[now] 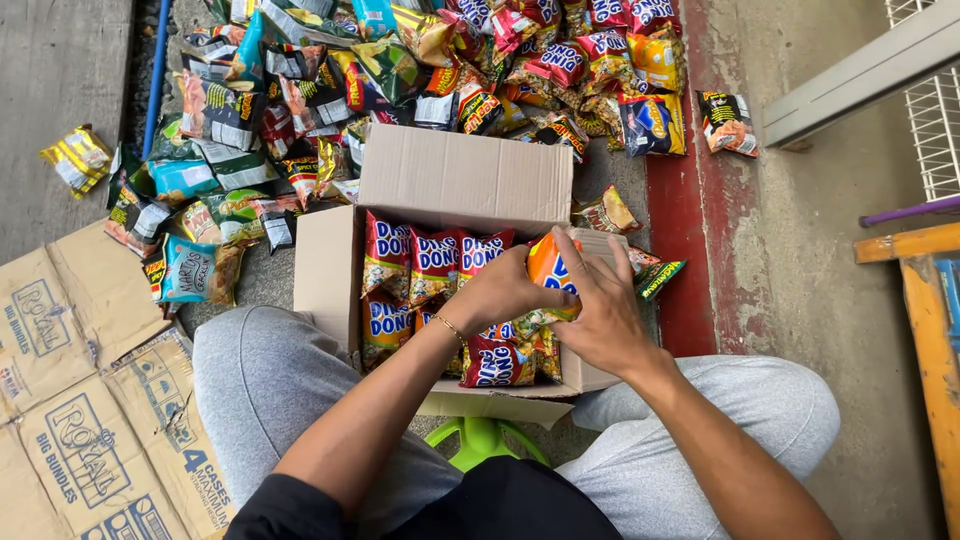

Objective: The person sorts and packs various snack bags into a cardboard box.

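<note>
An open cardboard box (pixel 330 270) rests between my knees, packed with several red and orange snack packets (pixel 410 265) standing in rows. My left hand (pixel 505 290) and my right hand (pixel 600 315) meet over the right side of the box, both gripping one orange snack packet (pixel 550 272) held upright just above the packed ones. A thin bracelet circles my left wrist. My fingers hide the lower part of the held packet.
A large heap of mixed snack packets (pixel 420 70) covers the concrete floor beyond the box. Flattened cardboard cartons (pixel 80 400) lie at the left. A green stool (pixel 480 440) is under me. A red-painted curb (pixel 690 220) and a yellow wooden frame (pixel 930 330) stand at the right.
</note>
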